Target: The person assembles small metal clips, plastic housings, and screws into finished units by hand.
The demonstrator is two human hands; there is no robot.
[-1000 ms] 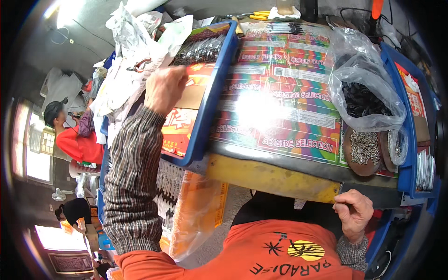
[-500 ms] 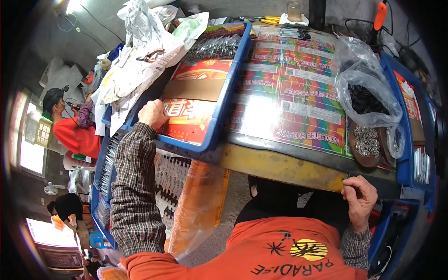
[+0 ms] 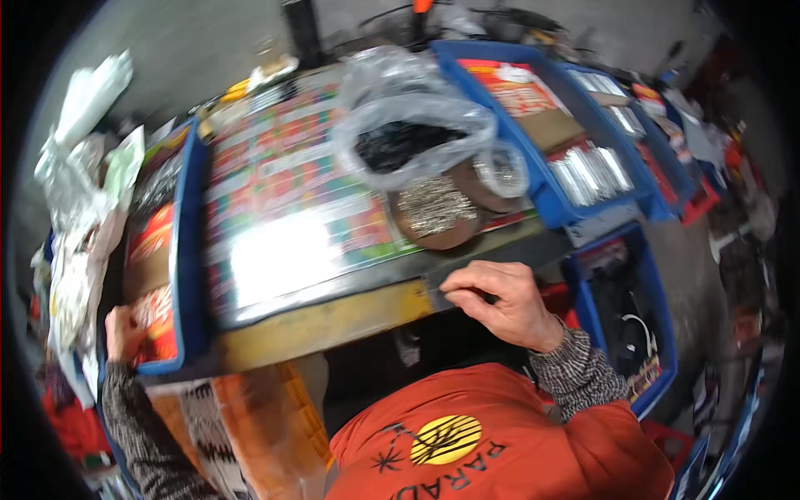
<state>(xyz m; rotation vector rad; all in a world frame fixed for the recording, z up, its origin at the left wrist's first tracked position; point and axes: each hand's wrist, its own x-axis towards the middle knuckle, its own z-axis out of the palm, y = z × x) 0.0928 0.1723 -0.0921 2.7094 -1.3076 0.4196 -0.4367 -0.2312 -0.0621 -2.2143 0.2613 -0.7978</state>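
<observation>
My left hand [image 3: 125, 333] is curled at the near left corner of a blue tray [image 3: 190, 250], beside red printed packaging in it. Whether its closed fingers grip the rim or something small is hidden. My right hand [image 3: 508, 304] hovers at the table's front edge, thumb and fingertips pinched together; anything between them is too small to make out. Just beyond it sits a round brown dish [image 3: 457, 242] heaped with small silver metal pieces [image 3: 433, 207]. Behind the dish, a clear plastic bag [image 3: 367, 158] stands open around black pieces [image 3: 400, 143].
Colourful printed sheets [image 3: 275, 183] lie under a shiny cover on the table. To the right, a blue tray [image 3: 542, 179] holds silver strips and cardboard, with a lower blue bin [image 3: 662, 333] beneath. Crumpled paper and plastic [image 3: 75, 250] pile up at far left.
The view has swung to the right, bringing more of the right-hand trays into sight. My left hand stays by the left tray; my right hand is nearer the dish, still pinched.
</observation>
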